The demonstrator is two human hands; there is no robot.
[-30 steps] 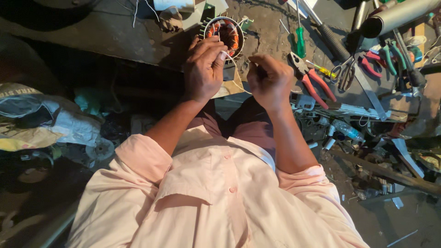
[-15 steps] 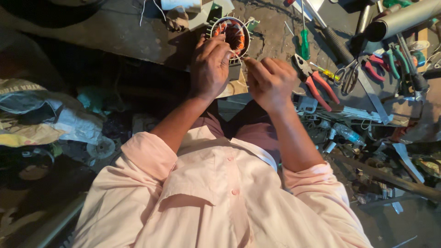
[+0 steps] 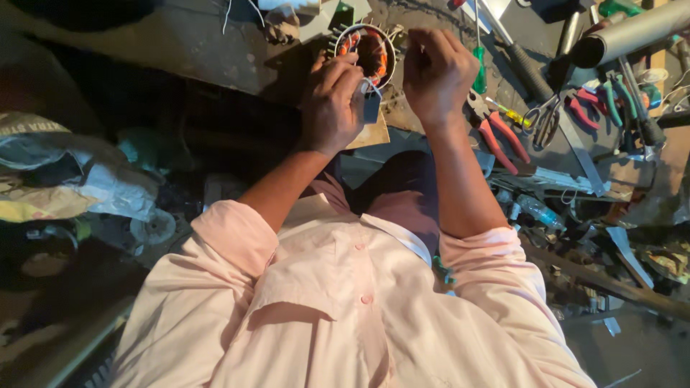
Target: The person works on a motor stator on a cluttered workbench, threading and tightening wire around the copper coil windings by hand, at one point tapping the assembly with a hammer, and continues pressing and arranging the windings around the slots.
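Stator [image 3: 365, 54] with copper windings sits under both hands. Left hand [image 3: 332, 104] pinches a white tie; right hand [image 3: 438, 75] is curled, contents unclear. Excess pull risks snapping the tie.

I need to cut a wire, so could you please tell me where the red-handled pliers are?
In the head view, the red-handled pliers lie on the workbench just beyond the right hand, beside the scissors.
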